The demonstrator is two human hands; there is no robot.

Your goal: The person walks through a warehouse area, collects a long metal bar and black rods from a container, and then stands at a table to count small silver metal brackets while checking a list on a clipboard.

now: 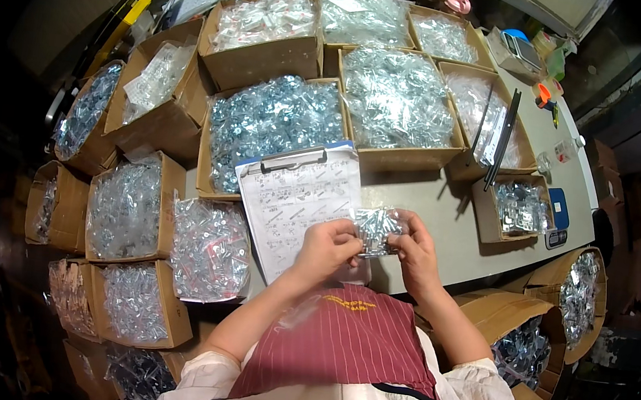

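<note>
I see both hands raised over the near edge of the grey table [445, 214], gripping one small clear plastic bag of shiny metal screws [377, 229] between them. My left hand [326, 250] pinches the bag's left side, fingers curled tight around it; my right hand [415, 252] clamps the right side the same way. The bag is held in the air just right of the white clipboard with a handwritten sheet [303, 202], which lies tilted on the table and partly over a box.

Just beyond the clipboard stands an open brown cardboard box heaped with blue-tinted bagged metal parts [269, 127]. To the clipboard's right, past the bag, sits a small cardboard box of bagged silver parts [519, 209], touching a blue and white flat scale [557, 219]. Left of the clipboard lies a loose clear sack of small screw packets [209, 249]. Below the hands, near the clipboard's lower end, I see a dark red striped apron [347, 345].
</note>
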